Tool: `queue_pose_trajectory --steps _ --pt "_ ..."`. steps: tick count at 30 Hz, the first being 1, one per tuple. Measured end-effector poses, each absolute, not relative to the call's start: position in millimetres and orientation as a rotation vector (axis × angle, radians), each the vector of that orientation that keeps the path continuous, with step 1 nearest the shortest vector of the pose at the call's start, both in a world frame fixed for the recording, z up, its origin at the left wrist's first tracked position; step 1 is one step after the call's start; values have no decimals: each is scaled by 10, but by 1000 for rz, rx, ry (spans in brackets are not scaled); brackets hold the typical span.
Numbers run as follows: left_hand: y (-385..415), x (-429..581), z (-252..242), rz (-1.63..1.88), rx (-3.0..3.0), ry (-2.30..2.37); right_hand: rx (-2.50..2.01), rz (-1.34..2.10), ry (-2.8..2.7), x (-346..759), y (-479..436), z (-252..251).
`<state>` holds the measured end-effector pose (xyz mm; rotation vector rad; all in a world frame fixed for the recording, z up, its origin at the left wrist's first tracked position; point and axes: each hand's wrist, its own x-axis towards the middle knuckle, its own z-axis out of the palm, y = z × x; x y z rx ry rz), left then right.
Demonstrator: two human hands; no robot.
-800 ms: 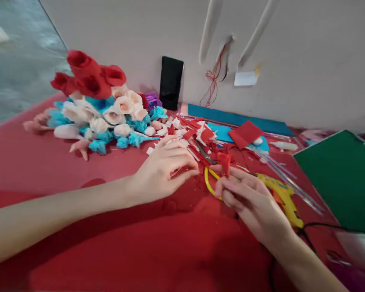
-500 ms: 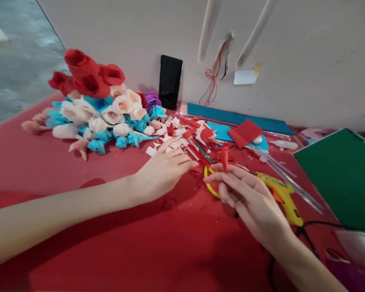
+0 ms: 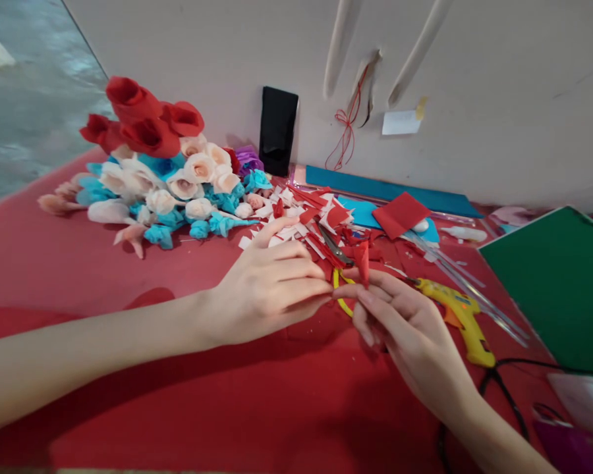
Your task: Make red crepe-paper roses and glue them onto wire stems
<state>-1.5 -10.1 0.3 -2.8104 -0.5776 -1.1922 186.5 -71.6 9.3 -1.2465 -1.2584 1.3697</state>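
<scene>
My right hand (image 3: 405, 322) pinches a small red paper cone (image 3: 362, 262), upright between thumb and fingers. My left hand (image 3: 271, 289) is beside it, back to the camera. Its index finger points toward the paper scraps, and the other fingers stretch to the right hand's fingertips. I see nothing in the left hand; its thumb is hidden. Scissors (image 3: 337, 250) with yellow handles lie behind the fingertips, partly covered by the right hand. Behind the left hand spreads a pile of red and white paper scraps (image 3: 304, 220).
At left lies a heap of paper flowers (image 3: 182, 184) in red, white and blue. A black phone (image 3: 279, 130) leans on the wall. At right are a yellow glue gun (image 3: 467, 319), clear glue sticks (image 3: 462, 280), a red paper square (image 3: 400, 214) and a green board (image 3: 558, 289).
My left hand has moved right and toward me, from over the scraps to the fingertips of my right hand. The right hand still holds the red paper cone, nearly in place.
</scene>
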Motion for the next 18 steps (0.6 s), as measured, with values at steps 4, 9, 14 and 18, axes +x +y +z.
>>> queue_pose_trajectory --steps 4,9,14,18 --pt "-90 -28 21 -1197 -2741 -560 -1231 1431 -1225 1865 -728 105" --pt "-79 -25 34 -1158 -2691 -550 -1184 1519 -1172 1867 -731 110" --pt "-87 -34 19 -1084 -2609 -464 -1226 1579 -1073 1845 -720 117" --pt "-66 -36 2 -1036 -2596 -462 -1218 1609 -1024 1847 -701 127"
